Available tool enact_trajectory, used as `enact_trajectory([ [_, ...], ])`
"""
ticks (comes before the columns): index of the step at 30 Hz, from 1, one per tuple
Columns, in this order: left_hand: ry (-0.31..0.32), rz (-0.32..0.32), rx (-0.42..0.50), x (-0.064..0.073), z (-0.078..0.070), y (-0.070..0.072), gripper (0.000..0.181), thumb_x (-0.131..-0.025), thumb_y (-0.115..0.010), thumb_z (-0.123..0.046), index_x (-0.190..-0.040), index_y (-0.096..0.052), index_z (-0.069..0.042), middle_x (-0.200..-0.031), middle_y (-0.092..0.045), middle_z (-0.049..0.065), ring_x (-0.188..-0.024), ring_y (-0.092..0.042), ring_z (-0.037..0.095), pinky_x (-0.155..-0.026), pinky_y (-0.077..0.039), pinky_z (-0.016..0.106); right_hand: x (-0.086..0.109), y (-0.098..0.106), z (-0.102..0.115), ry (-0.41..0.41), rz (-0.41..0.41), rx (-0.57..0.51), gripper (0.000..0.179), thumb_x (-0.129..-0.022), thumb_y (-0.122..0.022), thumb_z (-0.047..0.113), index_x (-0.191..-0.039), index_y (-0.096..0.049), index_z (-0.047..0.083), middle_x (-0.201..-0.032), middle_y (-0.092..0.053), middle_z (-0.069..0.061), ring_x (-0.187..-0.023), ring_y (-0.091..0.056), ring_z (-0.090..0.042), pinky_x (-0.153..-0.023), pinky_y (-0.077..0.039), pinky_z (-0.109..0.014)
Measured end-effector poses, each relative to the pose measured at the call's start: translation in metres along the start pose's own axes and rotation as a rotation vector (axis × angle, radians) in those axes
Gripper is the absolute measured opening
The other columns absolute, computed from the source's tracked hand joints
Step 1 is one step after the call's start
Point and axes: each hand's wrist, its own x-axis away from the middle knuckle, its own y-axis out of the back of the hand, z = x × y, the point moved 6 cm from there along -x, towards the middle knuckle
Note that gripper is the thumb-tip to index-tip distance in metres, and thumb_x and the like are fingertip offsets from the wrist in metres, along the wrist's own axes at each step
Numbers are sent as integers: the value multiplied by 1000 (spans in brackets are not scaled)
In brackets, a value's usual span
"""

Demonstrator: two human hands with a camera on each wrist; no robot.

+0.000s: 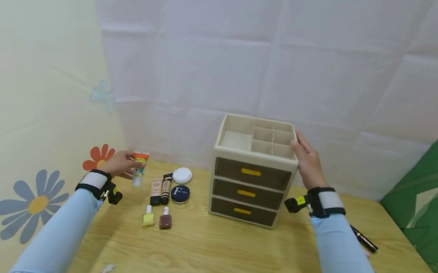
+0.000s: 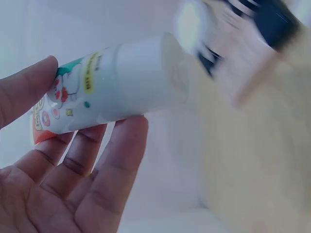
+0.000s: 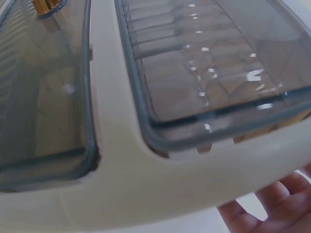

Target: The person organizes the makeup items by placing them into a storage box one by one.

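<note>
My left hand (image 1: pixel 122 164) pinches a small squeeze tube (image 1: pixel 139 169) above the left of the table, thumb on one side and fingers on the other. In the left wrist view, the tube (image 2: pixel 109 87) shows a white cap, cartoon print and an orange end. My right hand (image 1: pixel 310 165) rests against the upper right side of a cream drawer organizer (image 1: pixel 256 157), its thumb at the top rim. Three dark see-through drawers with yellow handles face forward, all pushed in. The right wrist view shows the organizer's frame (image 3: pixel 121 179) close up, with part of the fingers (image 3: pixel 286 204) beside it.
Left of the organizer lie a BB cream tube (image 1: pixel 156 190), a slimmer tube (image 1: pixel 166 188), a white round case (image 1: pixel 182 175) and a navy compact (image 1: pixel 180 194). Yellow (image 1: pixel 148 217) and dark red (image 1: pixel 165 219) nail polish bottles are nearer. A black pen-like item (image 1: pixel 364 239) lies right.
</note>
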Motion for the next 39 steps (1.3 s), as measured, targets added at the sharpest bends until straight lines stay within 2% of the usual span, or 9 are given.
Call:
enact_trajectory([
  [4, -82, 21, 23, 3, -43, -3, 46, -94, -65, -18, -128, -49, 8, -113, -56, 24, -89, -62, 26, -75, -58, 35, 2, 4, 0, -4, -8, -9, 62, -102, -40, 46, -156, -15, 27, -161, -9, -1, -145, -13, -24, -111, -26, -52],
  [7, -155, 34, 6, 5, -78, -7, 42, -93, -66, -16, -125, -50, 7, -116, -56, 25, -92, -63, 27, -74, -58, 33, 3, 6, 1, -9, -20, -15, 62, -103, -40, 45, -156, -16, 25, -161, -10, -1, -145, -12, -23, -112, -25, -51],
  [14, -367, 90, -22, 17, -166, -17, 37, -90, -71, -15, -117, -54, 4, -108, -63, 22, -91, -65, 31, -72, -58, 31, 5, 6, 1, -10, -25, -37, 62, -103, -42, 43, -156, -16, 24, -161, -9, 0, -146, -8, -21, -114, -21, -49],
  [18, -449, 112, -48, 24, -214, -25, 37, -89, -73, -16, -115, -56, 2, -105, -65, 19, -90, -64, 29, -72, -58, 32, 5, 3, -1, -13, -22, -41, 63, -103, -41, 42, -156, -14, 21, -161, -7, 1, -146, -5, -20, -115, -17, -48],
  [22, -510, 134, -54, 27, -254, -36, 34, -88, -73, -16, -115, -58, -2, -104, -65, 16, -90, -65, 28, -73, -58, 33, 4, 1, -2, -21, -30, -35, 64, -103, -42, 42, -156, -15, 19, -161, -7, 1, -146, -5, -20, -116, -15, -46],
  [26, -551, 169, -43, 22, -285, -51, 32, -88, -73, -16, -114, -58, -4, -102, -67, 15, -88, -66, 26, -73, -58, 33, 3, 1, -2, -13, -33, -34, 63, -103, -42, 39, -156, -16, 17, -161, -9, -1, -146, -6, -19, -116, -15, -44],
  [30, -560, 185, -37, 13, -309, -64, 33, -87, -75, -17, -112, -58, -3, -103, -67, 14, -86, -66, 24, -73, -58, 32, 2, -1, -4, -13, -34, -27, 62, -103, -42, 39, -156, -16, 18, -161, -10, -1, -145, -7, -19, -116, -16, -43],
  [39, -538, 214, -32, -12, -341, -95, 34, -85, -76, -13, -108, -55, 0, -101, -66, 15, -78, -66, 23, -72, -58, 32, 3, -6, -10, -13, -61, -38, 60, -103, -43, 38, -155, -21, 20, -159, -16, -1, -144, -14, -20, -114, -23, -44],
])
